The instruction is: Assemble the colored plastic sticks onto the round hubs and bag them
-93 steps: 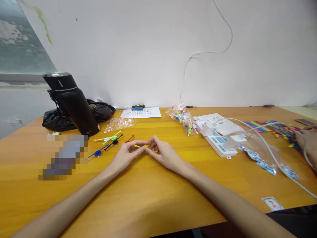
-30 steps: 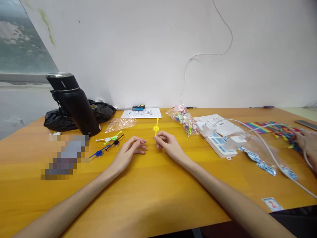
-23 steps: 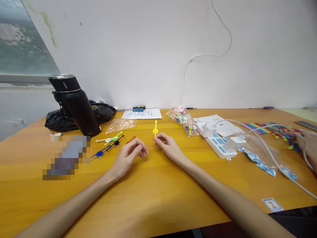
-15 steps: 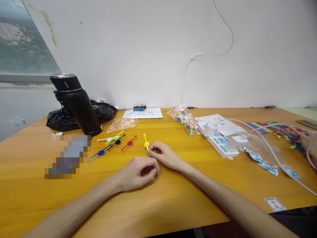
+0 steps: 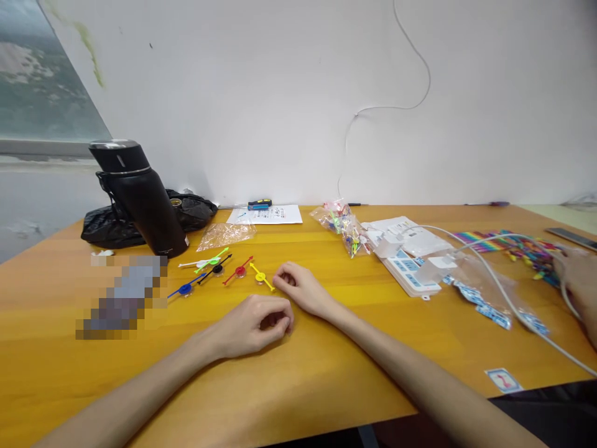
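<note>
My right hand (image 5: 303, 287) is closed, its thumb and forefinger pinched at the near end of a yellow arrow spinner (image 5: 260, 277) with a round clear base. Nearer to me, my left hand (image 5: 256, 325) rests on the wooden table (image 5: 224, 392) with loosely curled fingers, and nothing shows in it. Left of the yellow spinner lie similar ones: a red spinner (image 5: 240, 271), a black spinner (image 5: 217, 269), a green spinner (image 5: 212, 260), a white spinner (image 5: 189, 264) and a blue spinner (image 5: 185, 289).
A black bottle (image 5: 142, 199) stands at the left before a black bag (image 5: 109, 227). Small plastic bags of colourful parts (image 5: 340, 227) lie mid-back. To the right are a power strip (image 5: 410, 274), white cables (image 5: 494, 280) and another person's hand (image 5: 578, 283) by colourful pieces (image 5: 532, 258).
The yellow spinner has swung left, its arrow now slanting up and left instead of pointing nearly straight away. Both my hands have stayed almost in place while the view shifted slightly.
</note>
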A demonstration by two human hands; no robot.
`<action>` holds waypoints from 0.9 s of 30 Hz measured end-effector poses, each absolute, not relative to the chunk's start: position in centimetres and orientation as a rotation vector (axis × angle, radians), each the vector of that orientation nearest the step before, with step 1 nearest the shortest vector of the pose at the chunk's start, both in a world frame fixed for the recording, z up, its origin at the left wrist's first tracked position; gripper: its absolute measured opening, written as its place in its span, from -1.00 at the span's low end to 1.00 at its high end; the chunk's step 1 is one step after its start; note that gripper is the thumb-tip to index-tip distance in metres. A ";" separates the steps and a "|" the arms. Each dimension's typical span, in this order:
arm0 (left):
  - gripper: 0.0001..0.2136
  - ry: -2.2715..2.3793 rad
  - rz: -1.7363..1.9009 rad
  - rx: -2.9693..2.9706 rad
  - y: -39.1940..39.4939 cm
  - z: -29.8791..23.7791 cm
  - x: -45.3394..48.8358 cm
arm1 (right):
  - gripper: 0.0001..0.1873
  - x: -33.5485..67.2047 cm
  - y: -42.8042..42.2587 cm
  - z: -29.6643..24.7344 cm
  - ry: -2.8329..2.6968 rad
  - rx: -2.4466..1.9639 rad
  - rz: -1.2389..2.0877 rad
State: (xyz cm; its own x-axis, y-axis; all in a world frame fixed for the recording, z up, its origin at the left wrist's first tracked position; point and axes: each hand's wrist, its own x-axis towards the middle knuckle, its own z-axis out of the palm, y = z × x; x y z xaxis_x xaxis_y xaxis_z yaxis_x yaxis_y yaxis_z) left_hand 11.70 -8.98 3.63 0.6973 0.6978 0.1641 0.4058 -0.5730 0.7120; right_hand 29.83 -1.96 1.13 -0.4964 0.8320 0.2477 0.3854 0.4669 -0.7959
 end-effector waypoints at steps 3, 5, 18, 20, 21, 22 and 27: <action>-0.84 0.920 0.627 2.243 -8.4 3.6 11.1 | -0.75 31.4 -0.5 1.7 -1.969 -1.087 0.854; -0.80 1.033 0.782 2.164 -7.6 3.6 10.5 | -0.68 32.9 0.7 2.0 -1.906 -1.163 0.749; -0.86 1.407 1.091 2.017 -4.1 3.8 6.8 | -0.81 36.7 3.2 1.5 -2.079 -1.391 0.386; -0.89 1.394 0.982 2.154 -4.4 3.8 7.1 | -0.83 36.6 3.0 1.5 -2.112 -1.395 0.350; -0.89 1.368 0.905 2.219 -4.6 3.7 7.3 | -0.83 36.5 2.9 1.6 -2.122 -1.401 0.338; -0.89 1.345 0.834 2.267 -4.8 3.7 7.6 | -0.83 36.5 2.9 1.6 -2.129 -1.406 0.329; -0.84 1.317 0.732 2.375 -5.4 3.7 8.5 | -0.83 36.7 2.9 1.6 -2.154 -1.403 0.291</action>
State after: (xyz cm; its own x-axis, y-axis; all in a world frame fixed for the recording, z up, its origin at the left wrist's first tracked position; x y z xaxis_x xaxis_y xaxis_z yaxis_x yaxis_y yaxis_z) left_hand 8.46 -5.40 3.66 0.4412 0.8537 0.2766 0.6857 -0.5196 0.5097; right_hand 36.69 2.88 1.65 -0.3063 0.8945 0.3256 0.7761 0.4328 -0.4587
